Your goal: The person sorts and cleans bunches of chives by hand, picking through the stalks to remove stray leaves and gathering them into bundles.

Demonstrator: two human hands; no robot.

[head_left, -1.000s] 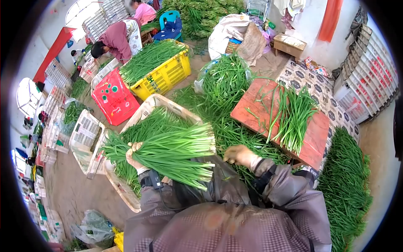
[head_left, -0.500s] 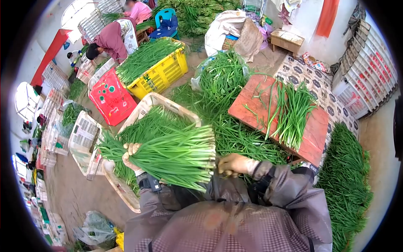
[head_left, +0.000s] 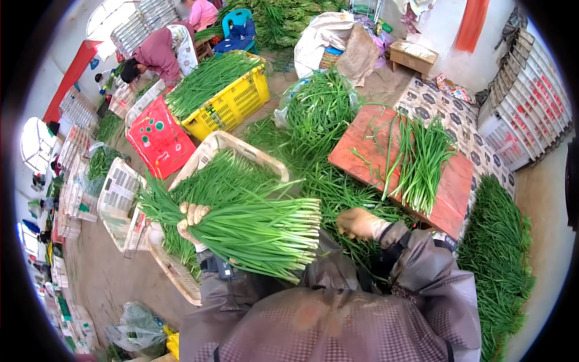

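My left hand (head_left: 192, 218), in a pale glove, wraps round the leafy middle of a thick bunch of garlic chives (head_left: 259, 224). The bunch lies sideways over my lap, its white cut ends pointing right. To the right of those ends is my gloved right hand (head_left: 358, 224), apart from the bunch, above loose chives (head_left: 368, 202) heaped on the floor. Its fingers are curled down, and I cannot see what is in them. Under and behind the bunch, a cream plastic crate (head_left: 276, 164) holds more chives.
A low reddish board table (head_left: 356, 142) at the right bears a small pile of chives (head_left: 422, 172). Further back stand a yellow crate (head_left: 232, 102) full of chives and a red box (head_left: 160, 139). Stacked white crates (head_left: 525, 102) line the right wall. Another person (head_left: 158, 54) bends at the back left.
My right hand has moved right, away from the cut ends of the bunch. The bunch in my left hand has shifted slightly right.
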